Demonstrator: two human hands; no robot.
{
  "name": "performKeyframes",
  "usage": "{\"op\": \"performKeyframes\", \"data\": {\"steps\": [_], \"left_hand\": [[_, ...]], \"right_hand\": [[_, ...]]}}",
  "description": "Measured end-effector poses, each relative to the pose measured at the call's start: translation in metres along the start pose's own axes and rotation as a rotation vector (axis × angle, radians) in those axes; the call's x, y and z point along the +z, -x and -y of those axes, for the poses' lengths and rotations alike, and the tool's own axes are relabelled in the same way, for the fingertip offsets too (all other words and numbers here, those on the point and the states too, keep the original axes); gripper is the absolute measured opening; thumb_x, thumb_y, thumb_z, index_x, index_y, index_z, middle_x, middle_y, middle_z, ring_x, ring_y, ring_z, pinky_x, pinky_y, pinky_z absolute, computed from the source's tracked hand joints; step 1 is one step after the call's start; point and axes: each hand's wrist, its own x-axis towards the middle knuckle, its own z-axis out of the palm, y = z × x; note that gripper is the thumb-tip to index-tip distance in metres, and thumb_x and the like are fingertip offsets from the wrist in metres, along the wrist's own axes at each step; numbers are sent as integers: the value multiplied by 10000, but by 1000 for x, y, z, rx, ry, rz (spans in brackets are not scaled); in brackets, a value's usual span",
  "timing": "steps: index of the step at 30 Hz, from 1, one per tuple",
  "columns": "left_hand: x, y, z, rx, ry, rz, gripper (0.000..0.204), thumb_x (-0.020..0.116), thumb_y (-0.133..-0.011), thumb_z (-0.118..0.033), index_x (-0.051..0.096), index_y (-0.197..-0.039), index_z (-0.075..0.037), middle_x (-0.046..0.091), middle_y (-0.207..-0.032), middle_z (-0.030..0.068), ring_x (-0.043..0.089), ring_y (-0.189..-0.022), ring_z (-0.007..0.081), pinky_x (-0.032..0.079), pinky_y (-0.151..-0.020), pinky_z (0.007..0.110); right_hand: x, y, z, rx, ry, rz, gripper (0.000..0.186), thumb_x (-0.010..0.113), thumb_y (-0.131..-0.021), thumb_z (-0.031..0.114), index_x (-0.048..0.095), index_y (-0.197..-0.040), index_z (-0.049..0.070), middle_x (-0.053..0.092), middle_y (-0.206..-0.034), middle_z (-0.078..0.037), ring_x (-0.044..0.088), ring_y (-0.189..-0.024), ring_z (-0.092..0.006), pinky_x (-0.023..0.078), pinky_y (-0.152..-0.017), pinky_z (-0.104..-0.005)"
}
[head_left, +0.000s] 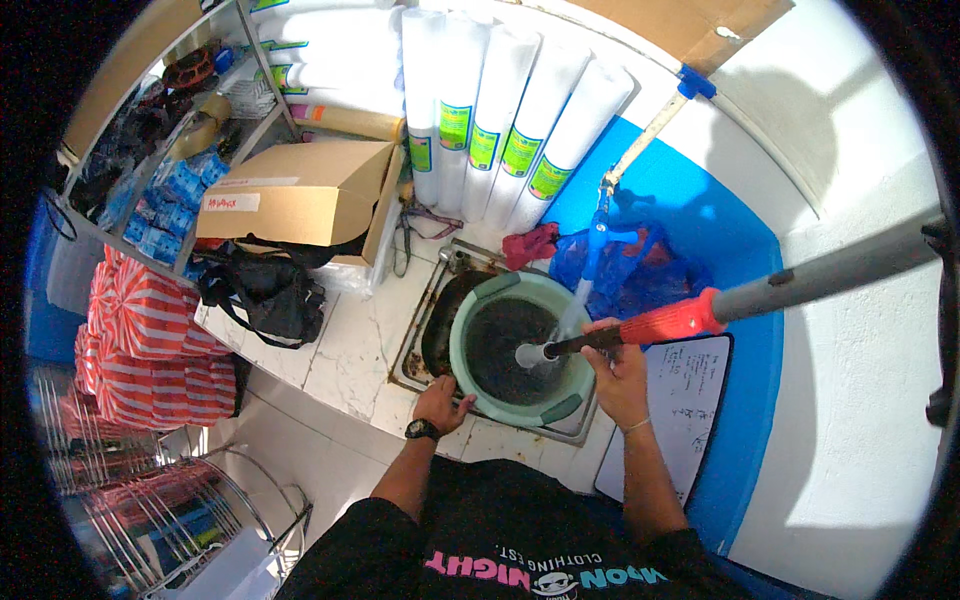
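A pale green basin (463, 352) stands in the sink, partly filled with dark, rippling water (500, 340). Above it, a blue faucet pipe (599, 240) pours a stream on its right side. My right hand (622, 385) is closed around the dark lower part of a long pole (672, 322) with a red collar and grey shaft. The pole's pale round tip (530, 354) sits over the basin, by the falling water. At the basin's near left side, my left hand (440, 405) touches its outside, thumb and fingers apart.
A whiteboard (670, 400) with handwriting lies right of the sink. Blue plastic bags (640, 265) are bunched behind the faucet. White wrapped rolls (480, 120) lean at the back. A cardboard box (290, 190) and black bag (265, 290) occupy the counter's left. Red-and-white striped bundles (160, 350) are stacked below.
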Motion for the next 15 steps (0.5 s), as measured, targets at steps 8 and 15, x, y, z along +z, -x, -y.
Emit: {"op": "performKeyframes", "data": {"steps": [8,15], "left_hand": [[-1,0,0,-14,-23,39,518,601,-944,-500,532,-1083,-5,598,-1029,221,620,-946,425,523,-793,506],[-6,-1,-3,-32,-11,76,535,601,-940,-520,538,-1071,-4,601,-1058,216,615,-993,409,521,-828,493]], "right_hand": [[-37,-7,67,-306,-112,-472,437,845,-792,35,579,-1138,61,618,-999,-19,606,-934,-151,497,-837,-308],[15,0,3,-160,21,-217,312,810,-847,71,579,-1058,68,618,-982,-20,594,-924,-134,482,-879,-294]]}}
